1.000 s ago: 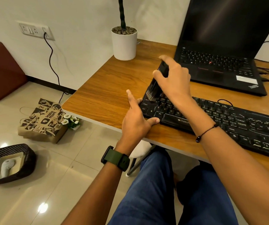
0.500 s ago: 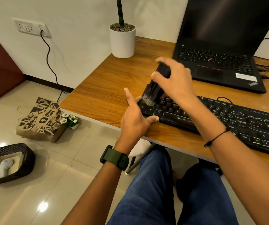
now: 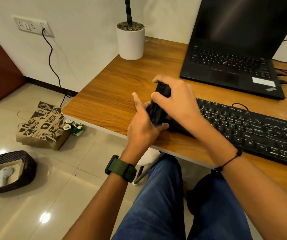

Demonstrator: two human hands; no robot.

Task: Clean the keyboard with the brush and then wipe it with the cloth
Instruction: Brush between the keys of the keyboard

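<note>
A black keyboard (image 3: 253,130) lies along the front of the wooden desk (image 3: 115,94). My right hand (image 3: 177,103) grips a black brush (image 3: 158,104) by its handle, bristles down on the keyboard's left end. My left hand (image 3: 143,125) rests at the keyboard's left edge, index finger straight and thumb against the front corner, steadying it. The brush hides the leftmost keys. No cloth is in view.
An open black laptop (image 3: 234,54) stands behind the keyboard. A white plant pot (image 3: 130,42) sits at the desk's back left corner. Cables trail at the right. On the floor lie a paper bag (image 3: 42,127) and a dark basket (image 3: 5,172).
My right hand has drawn the brush down and leftward toward the keyboard's front left corner, close to my left hand. The left hand has stayed at the edge.
</note>
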